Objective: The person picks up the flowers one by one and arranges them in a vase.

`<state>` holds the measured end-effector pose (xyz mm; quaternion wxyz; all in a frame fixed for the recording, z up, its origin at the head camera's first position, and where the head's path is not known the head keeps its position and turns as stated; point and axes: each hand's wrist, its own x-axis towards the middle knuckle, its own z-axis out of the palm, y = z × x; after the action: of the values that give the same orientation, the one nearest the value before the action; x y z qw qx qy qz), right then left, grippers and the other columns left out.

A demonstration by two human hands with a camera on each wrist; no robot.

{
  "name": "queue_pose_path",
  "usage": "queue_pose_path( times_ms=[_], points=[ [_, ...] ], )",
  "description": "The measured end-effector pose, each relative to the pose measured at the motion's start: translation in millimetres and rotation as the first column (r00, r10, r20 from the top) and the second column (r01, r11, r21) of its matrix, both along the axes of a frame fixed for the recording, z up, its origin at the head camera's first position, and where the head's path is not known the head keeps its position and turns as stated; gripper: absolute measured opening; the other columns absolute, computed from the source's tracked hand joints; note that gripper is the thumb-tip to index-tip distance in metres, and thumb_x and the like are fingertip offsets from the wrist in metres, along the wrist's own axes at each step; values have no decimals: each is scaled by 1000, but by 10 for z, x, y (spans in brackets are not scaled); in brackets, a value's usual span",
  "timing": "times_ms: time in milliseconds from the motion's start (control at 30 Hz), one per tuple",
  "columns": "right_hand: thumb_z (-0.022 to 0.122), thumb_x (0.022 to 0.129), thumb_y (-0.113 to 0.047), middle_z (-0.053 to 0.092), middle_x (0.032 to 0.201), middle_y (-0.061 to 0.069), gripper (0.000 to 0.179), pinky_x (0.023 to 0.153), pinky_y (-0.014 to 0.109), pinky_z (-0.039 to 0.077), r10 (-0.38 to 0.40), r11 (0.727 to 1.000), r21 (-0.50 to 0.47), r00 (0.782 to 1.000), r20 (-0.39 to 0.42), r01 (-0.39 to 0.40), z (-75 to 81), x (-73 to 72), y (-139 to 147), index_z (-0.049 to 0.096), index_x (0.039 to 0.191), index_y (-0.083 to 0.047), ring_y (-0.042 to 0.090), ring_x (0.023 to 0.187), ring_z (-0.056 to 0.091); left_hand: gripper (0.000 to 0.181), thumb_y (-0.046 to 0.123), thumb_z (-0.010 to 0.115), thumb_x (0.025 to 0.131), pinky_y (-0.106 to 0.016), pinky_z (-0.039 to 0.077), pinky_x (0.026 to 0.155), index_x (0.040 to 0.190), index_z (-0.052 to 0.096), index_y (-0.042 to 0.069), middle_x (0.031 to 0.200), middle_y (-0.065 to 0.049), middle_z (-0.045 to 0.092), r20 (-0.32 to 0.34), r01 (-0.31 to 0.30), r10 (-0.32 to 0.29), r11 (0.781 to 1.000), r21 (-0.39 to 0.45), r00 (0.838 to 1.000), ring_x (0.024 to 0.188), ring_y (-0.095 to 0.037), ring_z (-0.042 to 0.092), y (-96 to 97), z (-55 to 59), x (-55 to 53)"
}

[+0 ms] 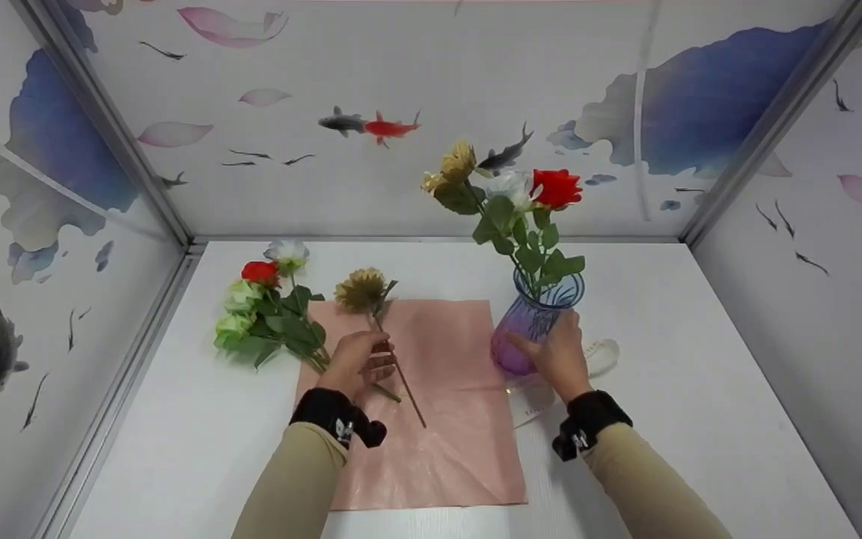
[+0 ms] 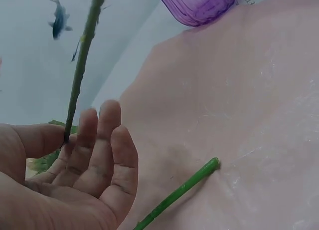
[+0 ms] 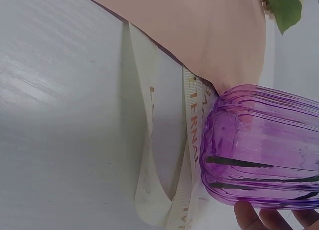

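In the head view my left hand point(image 1: 356, 364) pinches the stem of an artificial flower with a golden-brown bloom point(image 1: 361, 290), above a sheet of pink wrapping paper point(image 1: 446, 449). The left wrist view has its stem point(image 2: 82, 60) held between thumb and forefinger, with the other fingers spread loosely. My right hand point(image 1: 564, 358) grips a blue-to-purple glass vase point(image 1: 504, 340) round its right side. Golden blooms point(image 1: 457, 163), a white bloom point(image 1: 509, 187) and a red rose point(image 1: 557, 189) stand in that vase. From the right wrist view, only fingertips point(image 3: 246, 215) show at its wall.
Left of the paper lies a bunch of artificial flowers point(image 1: 274, 311), with red, white and pale green blooms; a green stem end point(image 2: 192, 182) reaches onto the paper. A cream lettered ribbon point(image 3: 192, 135) lies by the vase. Printed panels point(image 1: 416, 67) enclose the white table point(image 1: 648, 337).
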<state>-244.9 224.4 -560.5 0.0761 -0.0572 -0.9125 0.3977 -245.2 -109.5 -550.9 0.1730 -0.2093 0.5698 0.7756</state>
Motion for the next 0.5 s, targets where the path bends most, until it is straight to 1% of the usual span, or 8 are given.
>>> queue_pose_path(
  times_ms=[67, 133, 167, 233, 300, 400, 500],
  points=[
    [84, 80, -53, 41, 136, 35, 113, 111, 61, 38, 1, 1000, 5, 1000, 1, -1, -3, -1, 3, 20, 148, 11, 52, 133, 44, 27, 17, 62, 102, -36, 56, 76, 122, 61, -2, 98, -12, 62, -22, -10, 10, 1000, -12, 1000, 81, -23, 63, 19, 8, 3],
    [84, 80, -53, 41, 137, 35, 114, 112, 61, 38, 0, 1000, 5, 1000, 4, 0, -5, -1, 7, 20, 149, 11, 51, 133, 45, 22, 16, 64, 101, -33, 54, 71, 115, 64, -1, 93, -10, 62, -57, -4, 2, 1000, -31, 998, 76, -20, 61, 37, 21, 10],
    [84, 80, -54, 40, 138, 35, 115, 112, 61, 38, 0, 1000, 6, 1000, 6, 0, -7, -2, 9, 19, 149, 10, 51, 133, 45, 19, 16, 64, 101, -32, 54, 70, 112, 65, 0, 91, -9, 63, -77, 3, -6, 999, -40, 997, 75, -19, 61, 45, 31, 15],
    [84, 80, -54, 39, 139, 35, 115, 112, 61, 38, 3, 1000, 3, 1000, 10, -3, -8, 0, 10, 18, 151, 10, 50, 134, 44, 18, 16, 64, 102, -32, 55, 71, 112, 66, 1, 90, -9, 64, -126, 24, -31, 998, -55, 992, 74, -19, 63, 63, 66, 32],
    [84, 81, -52, 38, 141, 34, 115, 113, 60, 37, 8, 1000, -10, 1000, 11, -8, -8, 0, 11, 17, 152, 9, 50, 135, 43, 19, 17, 64, 102, -34, 56, 74, 115, 66, 2, 93, -10, 66, -180, 44, -54, 997, -63, 982, 79, -22, 66, 81, 108, 51],
    [84, 82, -50, 38, 141, 32, 112, 113, 60, 36, 16, 1000, -22, 1000, 7, -16, -11, -1, 9, 18, 152, 8, 49, 136, 42, 23, 19, 64, 102, -38, 56, 80, 120, 65, 4, 100, -13, 67, -259, 58, -77, 995, -82, 963, 87, -27, 68, 118, 191, 83],
    [84, 82, -51, 39, 139, 32, 110, 112, 61, 37, 15, 1000, -16, 1000, -3, -15, -24, -8, 9, 20, 151, 7, 50, 134, 43, 24, 19, 65, 102, -37, 57, 80, 121, 65, 3, 103, -16, 68, -324, 50, -81, 993, -105, 942, 87, -28, 69, 171, 290, 108]
  ],
)
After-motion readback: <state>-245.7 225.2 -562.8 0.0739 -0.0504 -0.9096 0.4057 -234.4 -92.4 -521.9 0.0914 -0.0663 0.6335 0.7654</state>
